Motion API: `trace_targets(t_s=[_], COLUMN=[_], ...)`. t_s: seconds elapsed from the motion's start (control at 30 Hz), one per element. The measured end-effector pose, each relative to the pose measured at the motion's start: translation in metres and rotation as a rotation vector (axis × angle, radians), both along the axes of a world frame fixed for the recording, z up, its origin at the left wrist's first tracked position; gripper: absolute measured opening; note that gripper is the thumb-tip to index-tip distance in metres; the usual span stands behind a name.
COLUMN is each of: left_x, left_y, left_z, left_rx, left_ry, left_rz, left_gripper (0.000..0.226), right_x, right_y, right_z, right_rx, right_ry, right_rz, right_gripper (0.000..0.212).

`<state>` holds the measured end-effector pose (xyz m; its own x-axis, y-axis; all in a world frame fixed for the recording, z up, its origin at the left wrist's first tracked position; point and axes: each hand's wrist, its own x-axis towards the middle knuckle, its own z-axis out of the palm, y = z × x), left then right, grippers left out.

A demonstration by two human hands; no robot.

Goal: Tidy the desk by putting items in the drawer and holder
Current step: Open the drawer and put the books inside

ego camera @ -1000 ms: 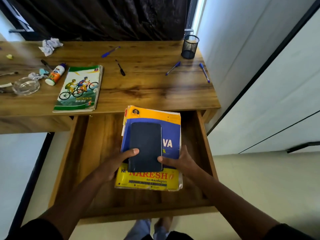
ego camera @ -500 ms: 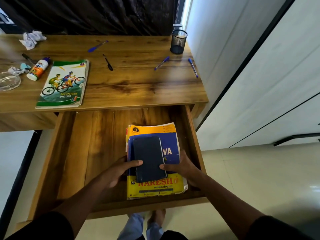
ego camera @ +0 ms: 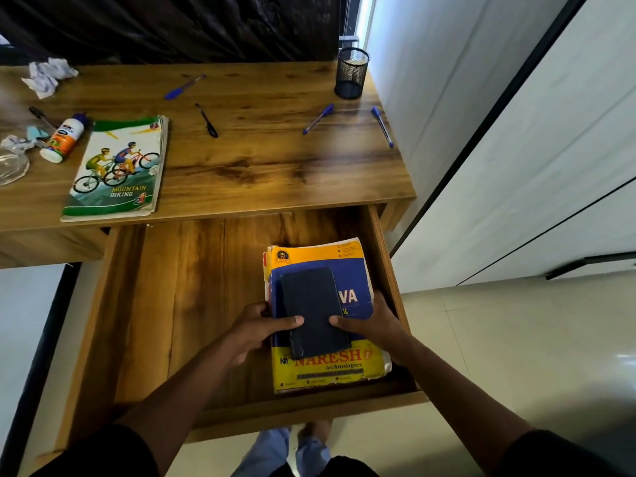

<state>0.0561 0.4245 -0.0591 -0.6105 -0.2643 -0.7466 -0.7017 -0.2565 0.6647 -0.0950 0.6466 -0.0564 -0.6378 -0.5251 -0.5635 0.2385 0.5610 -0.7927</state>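
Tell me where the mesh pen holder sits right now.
In the head view, the mesh pen holder stands upright at the desk's far right corner, beside the white wall, with two blue pens lying just in front of it.

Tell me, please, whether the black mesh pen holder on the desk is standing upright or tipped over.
Upright. The pen holder stands on its base at the desk's far right corner, open mouth up. No pens stick out of it; several lie loose on the desk.

One head-worn view looks steeply down over the open drawer [ego camera: 165, 304], close above both hands' fingers [ego camera: 292, 321] (desk [ego camera: 261, 166] beyond them).
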Motion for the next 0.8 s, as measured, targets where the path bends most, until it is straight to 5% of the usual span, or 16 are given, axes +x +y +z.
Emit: trace_targets(t_s=[0.2,0.37,0.8], left_x=[-0.017,-0.022,-0.012], left_y=[-0.015,-0.020,-0.012], left_z=[0.006,0.005,-0.006], left_rx=[0.026,0.007,-0.002], left_ry=[-0.054,-0.071,-0.054], left_rz=[-0.147,-0.164,-0.058], left_gripper=[0.081,0.106,0.099], right_x=[0.004,0.007,-0.005], right_y=[0.004,0.001,-0.005], right_z=[-0.009,-0.004,-0.004], right_rx=[0.046,0.066,0.232], right_ry=[0.028,0.032,0.140], right_rz=[-0.065,-0.067,0.042], right_gripper=[0.092,0.091,0.101])
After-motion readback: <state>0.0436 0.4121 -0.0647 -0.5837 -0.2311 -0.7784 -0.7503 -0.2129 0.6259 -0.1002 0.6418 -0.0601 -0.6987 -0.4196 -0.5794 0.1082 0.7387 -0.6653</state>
